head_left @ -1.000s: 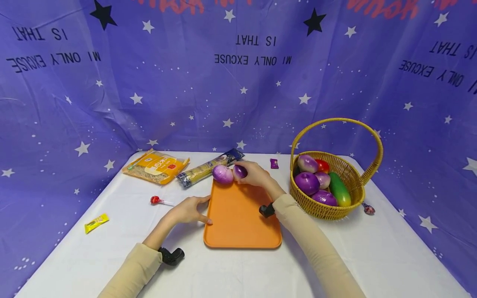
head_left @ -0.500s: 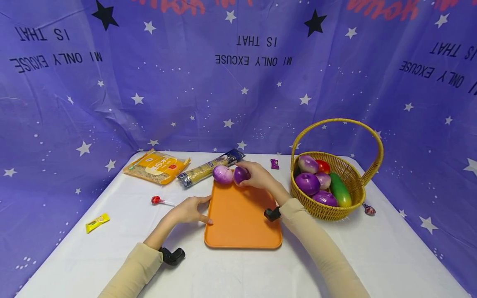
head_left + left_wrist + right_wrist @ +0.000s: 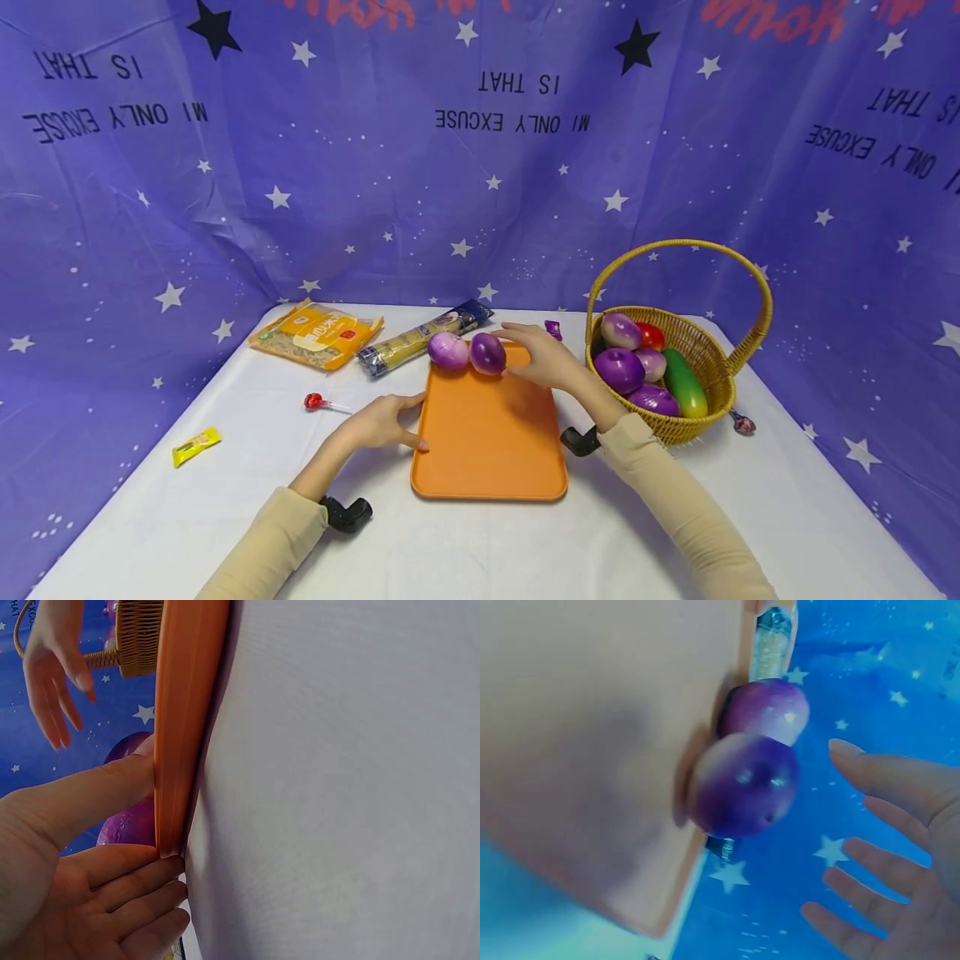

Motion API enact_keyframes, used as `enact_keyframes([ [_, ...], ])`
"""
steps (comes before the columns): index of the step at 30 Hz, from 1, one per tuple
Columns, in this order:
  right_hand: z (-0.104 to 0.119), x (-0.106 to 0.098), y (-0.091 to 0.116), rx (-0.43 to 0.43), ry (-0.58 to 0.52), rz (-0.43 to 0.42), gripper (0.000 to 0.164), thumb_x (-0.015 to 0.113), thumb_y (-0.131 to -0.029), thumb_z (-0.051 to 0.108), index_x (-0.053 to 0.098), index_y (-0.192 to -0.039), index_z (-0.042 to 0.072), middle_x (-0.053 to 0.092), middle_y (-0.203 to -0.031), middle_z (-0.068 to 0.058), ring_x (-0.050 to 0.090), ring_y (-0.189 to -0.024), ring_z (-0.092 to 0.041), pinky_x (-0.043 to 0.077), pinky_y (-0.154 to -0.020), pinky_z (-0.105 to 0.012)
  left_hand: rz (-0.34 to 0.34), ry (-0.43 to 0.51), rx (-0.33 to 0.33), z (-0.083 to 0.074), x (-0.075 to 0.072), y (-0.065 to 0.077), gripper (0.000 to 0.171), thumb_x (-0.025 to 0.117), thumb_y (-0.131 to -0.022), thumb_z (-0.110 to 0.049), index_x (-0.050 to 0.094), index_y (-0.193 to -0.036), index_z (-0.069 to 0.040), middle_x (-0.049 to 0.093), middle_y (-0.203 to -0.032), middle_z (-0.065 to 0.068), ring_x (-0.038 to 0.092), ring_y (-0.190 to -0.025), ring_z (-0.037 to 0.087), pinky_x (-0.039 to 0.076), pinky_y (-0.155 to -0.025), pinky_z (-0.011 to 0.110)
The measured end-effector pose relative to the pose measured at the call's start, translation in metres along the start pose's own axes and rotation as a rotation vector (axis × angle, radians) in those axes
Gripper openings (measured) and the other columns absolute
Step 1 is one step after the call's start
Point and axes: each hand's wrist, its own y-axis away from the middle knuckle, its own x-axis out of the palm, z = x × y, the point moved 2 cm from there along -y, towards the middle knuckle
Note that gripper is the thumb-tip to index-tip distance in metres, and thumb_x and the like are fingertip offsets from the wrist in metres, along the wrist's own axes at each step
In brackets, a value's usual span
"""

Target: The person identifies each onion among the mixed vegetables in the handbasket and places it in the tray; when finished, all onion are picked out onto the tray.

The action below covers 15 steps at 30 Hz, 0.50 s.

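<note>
The right hand [image 3: 542, 358] has just released the darker purple onion [image 3: 487, 355]; its fingers spread wide, apart from it. That onion sits at the orange tray's [image 3: 487, 450] far end beside the paler purple onion [image 3: 448, 351], so its placing looks finished. The left hand [image 3: 378, 423] touches the tray's left edge, fingers extended.

The left hand [image 3: 381, 423] is set at the left edge of the orange tray [image 3: 487, 442], and that edge is touched by the thumb [image 3: 101, 789] and fingertips [image 3: 174, 865]. The left arm [image 3: 322, 469] is stretched in from the tray's near left. The right hand [image 3: 543, 358] is held over the tray's far right part, with fingers [image 3: 864, 896] spread. The right arm [image 3: 592, 397] is slanted in from the tray's near right. Both arms are covered by tan sleeves [image 3: 678, 508].
</note>
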Motion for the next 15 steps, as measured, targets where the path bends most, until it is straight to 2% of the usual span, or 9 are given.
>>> enact_keyframes([
  [7, 0.015, -0.028, 0.026, -0.080, 0.057, 0.044, 0.056, 0.079, -0.080, 0.015, 0.060, -0.133, 0.012, 0.050, -0.141, -0.016, 0.043, -0.131, -0.035, 0.032, -0.110, -0.052, -0.001, -0.004, 0.000, 0.000, 0.000, 0.000, 0.090, 0.086, -0.069, -0.035, 0.046, -0.140, 0.003, 0.048, -0.139, 0.023, 0.040, -0.131, 0.041, 0.032, -0.109, 0.052],
  [15, 0.018, -0.059, 0.059, -0.093, 0.110, 0.079, 0.058, 0.080, -0.079, 0.017, 0.059, -0.133, 0.010, 0.051, -0.140, -0.014, 0.045, -0.129, -0.035, 0.038, -0.105, -0.052, -0.004, -0.013, 0.014, 0.001, 0.000, 0.000, 0.090, 0.086, -0.070, -0.035, 0.046, -0.140, 0.004, 0.049, -0.138, 0.023, 0.041, -0.130, 0.042, 0.033, -0.108, 0.052],
])
